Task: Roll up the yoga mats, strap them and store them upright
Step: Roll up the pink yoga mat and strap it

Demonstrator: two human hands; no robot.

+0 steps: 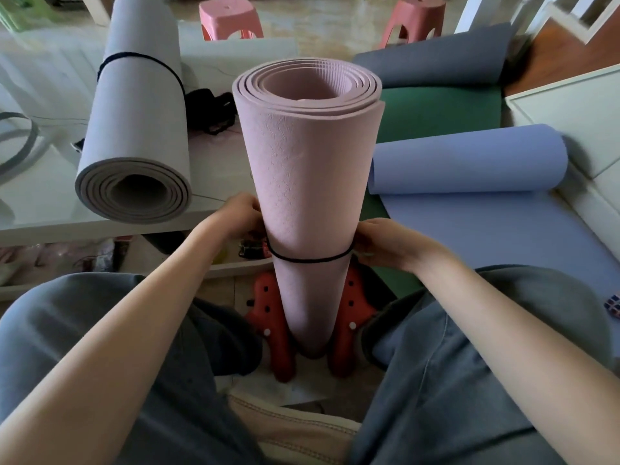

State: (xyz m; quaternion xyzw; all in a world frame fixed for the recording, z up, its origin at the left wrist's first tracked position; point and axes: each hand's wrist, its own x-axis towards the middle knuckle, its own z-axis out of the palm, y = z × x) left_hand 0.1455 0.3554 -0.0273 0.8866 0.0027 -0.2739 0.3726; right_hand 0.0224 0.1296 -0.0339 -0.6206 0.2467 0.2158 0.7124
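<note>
A rolled pink yoga mat [307, 182] stands upright on the floor between my red shoes [273, 333]. A thin black strap [310, 260] circles its lower part. My left hand [240, 213] grips the roll and strap on the left side, fingers curled behind. My right hand [382, 245] pinches the strap at the roll's right side. A grey rolled mat [141, 109], bound with a black cord, lies on the white table [43, 196] to the left. A blue mat [469, 162], partly rolled, lies on the floor at right, over a green mat [443, 109].
A dark grey mat [436, 58] lies curled behind the green one. Two pink stools [229, 18] stand at the back. Black straps [211, 109] lie in a heap on the table. A white cabinet [577, 109] is at right. A small cube puzzle [612, 310] lies on the blue mat.
</note>
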